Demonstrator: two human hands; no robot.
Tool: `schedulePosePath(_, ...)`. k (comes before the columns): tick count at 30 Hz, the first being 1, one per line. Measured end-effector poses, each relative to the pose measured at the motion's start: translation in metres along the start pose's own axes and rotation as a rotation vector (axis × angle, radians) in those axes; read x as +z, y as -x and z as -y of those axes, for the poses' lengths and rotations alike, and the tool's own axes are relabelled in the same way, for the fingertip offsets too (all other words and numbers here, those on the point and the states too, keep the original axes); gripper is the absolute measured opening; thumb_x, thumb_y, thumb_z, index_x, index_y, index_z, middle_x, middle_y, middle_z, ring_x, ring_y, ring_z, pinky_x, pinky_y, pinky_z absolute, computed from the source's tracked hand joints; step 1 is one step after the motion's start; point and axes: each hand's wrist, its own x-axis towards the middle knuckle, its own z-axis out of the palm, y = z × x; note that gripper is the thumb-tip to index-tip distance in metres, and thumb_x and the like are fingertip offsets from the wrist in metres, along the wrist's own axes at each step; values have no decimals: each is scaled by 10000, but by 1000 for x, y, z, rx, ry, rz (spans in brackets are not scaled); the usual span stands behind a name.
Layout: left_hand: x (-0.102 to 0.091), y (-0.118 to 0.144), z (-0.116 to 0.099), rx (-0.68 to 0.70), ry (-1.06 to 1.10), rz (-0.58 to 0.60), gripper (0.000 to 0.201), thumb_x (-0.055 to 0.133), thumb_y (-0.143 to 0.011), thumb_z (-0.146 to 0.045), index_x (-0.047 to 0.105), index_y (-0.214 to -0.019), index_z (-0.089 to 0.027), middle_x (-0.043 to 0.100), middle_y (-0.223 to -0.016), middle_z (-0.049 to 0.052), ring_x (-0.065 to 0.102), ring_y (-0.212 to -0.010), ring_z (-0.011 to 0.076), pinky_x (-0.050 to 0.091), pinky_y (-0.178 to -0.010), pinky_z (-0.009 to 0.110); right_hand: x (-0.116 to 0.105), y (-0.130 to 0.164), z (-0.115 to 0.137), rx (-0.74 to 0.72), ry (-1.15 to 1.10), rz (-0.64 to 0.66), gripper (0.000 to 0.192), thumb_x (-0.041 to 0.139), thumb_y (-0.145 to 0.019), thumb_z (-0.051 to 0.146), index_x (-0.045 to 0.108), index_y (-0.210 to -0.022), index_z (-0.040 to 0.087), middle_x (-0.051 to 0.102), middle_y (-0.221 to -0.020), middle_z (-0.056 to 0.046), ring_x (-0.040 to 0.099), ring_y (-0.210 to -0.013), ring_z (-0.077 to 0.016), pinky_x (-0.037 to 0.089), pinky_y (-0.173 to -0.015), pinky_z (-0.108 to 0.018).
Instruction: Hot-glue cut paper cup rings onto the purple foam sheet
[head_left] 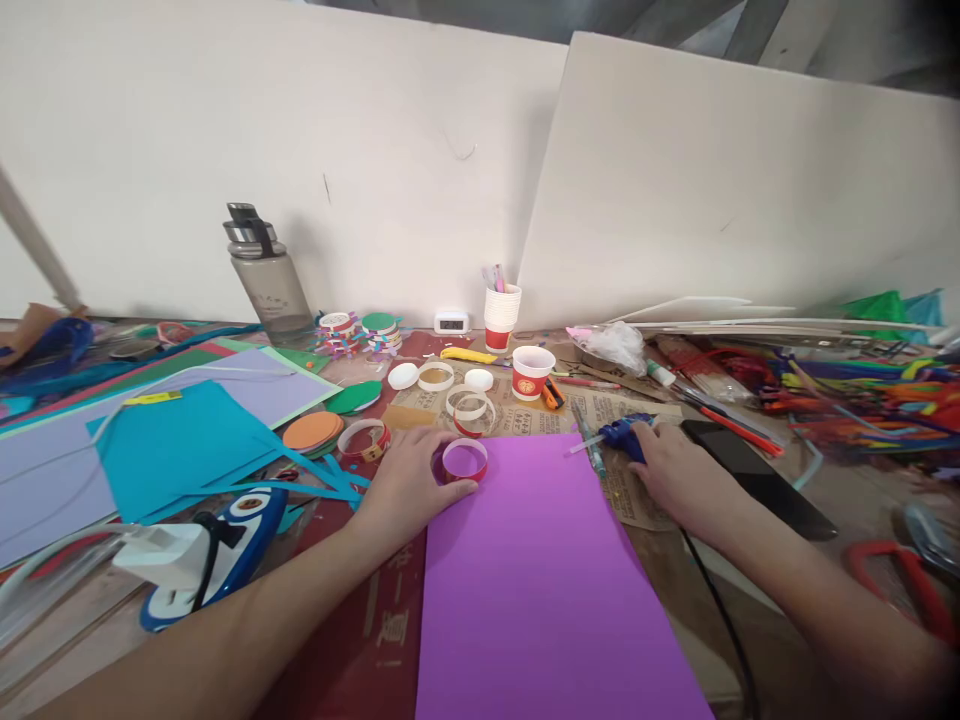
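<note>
Ring (pixel 475 476) — on purple sheet (pixel 540 580) — far edge

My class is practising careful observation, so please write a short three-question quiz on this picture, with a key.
1. Multiple choice: which thing does the right hand touch? (a) the water bottle (b) the blue tool (c) the clock
2. True or false: the orange discs lie to the right of the black phone.
3. Fill in: the ring at the left hand shows against a ____ sheet.
Key: 1 b; 2 false, the discs are left of the phone; 3 purple.
</note>
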Motion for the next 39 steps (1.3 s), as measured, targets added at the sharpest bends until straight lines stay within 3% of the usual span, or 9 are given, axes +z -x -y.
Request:
schedulePosePath(5,0,-2,2,17,-13,-8,471,770,-692,-452,659,-1091,-226,653,-1160,61,538,-1100,301,419,-955,442,3,-3,-8,48,-111,-93,195,488,-859,121,596,-1019,90,625,-926,-179,615,-839,-273,454,-712,-343)
schedulePosePath(10,1,-2,3,22,-16,-14,469,767,-687,-468,668,-1081,-233,656,-1149,61,542,-1101,306,425,-954,448,2,-7,-23,134,-276,-326,280,476,-814,173,605,-1048,86,619,-890,-161,597,-867,-282,464,-770,-374)
schedulePosePath(14,0,-2,3,33,-11,-15,471,762,-693,-471,668,-1086,-229,653,-1162,70,542,-1099,307,423,-957,455,-14,-13,-34,325,-730,-467,229,515,-739,218,605,-942,161,591,-825,-100,569,-823,-265,450,-756,-387)
schedulePosePath(17,-1,-2,1,32,-2,-13,467,765,-691,-457,669,-1081,-219,658,-1154,76,548,-1090,313,423,-956,468,-28,-16,-34,434,-1303,-364,131,518,-779,340,531,-836,222,500,-682,-14,494,-615,-189,423,-592,-345)
schedulePosePath(20,-2,-2,0,27,6,-25,458,773,-680,-443,675,-1066,-218,664,-1144,83,555,-1082,320,432,-946,476,-35,-17,-22,353,-1576,-273,243,550,-794,468,474,-782,237,453,-663,13,449,-569,-146,381,-499,-294)
schedulePosePath(24,-3,0,-3,7,24,-32,481,786,-661,-435,673,-1075,-219,664,-1142,88,559,-1091,325,440,-947,475,-42,-15,4,208,-2005,-89,330,790,-660,402,528,-750,222,426,-644,37,397,-559,-109,337,-458,-251)
schedulePosePath(31,-3,3,-8,-54,68,-18,562,815,-631,-453,656,-1104,-195,638,-1143,103,553,-1093,306,437,-956,453,-68,-15,51,13,-1906,-44,219,625,-852,439,578,-974,263,649,-786,0,597,-699,-168,484,-687,-327)
schedulePosePath(35,0,3,-5,-71,55,-14,544,801,-650,-468,662,-1093,-184,628,-1127,108,546,-1083,301,436,-949,446,-75,-20,68,-97,-1708,1,220,585,-881,434,549,-913,220,651,-730,2,574,-664,-146,435,-645,-283)
schedulePosePath(39,3,3,-3,-45,57,-13,516,801,-651,-476,662,-1058,-191,642,-1100,99,555,-1055,296,448,-929,441,-63,-22,72,-144,-1656,51,261,544,-904,465,511,-837,214,634,-697,-1,548,-645,-142,399,-610,-272)
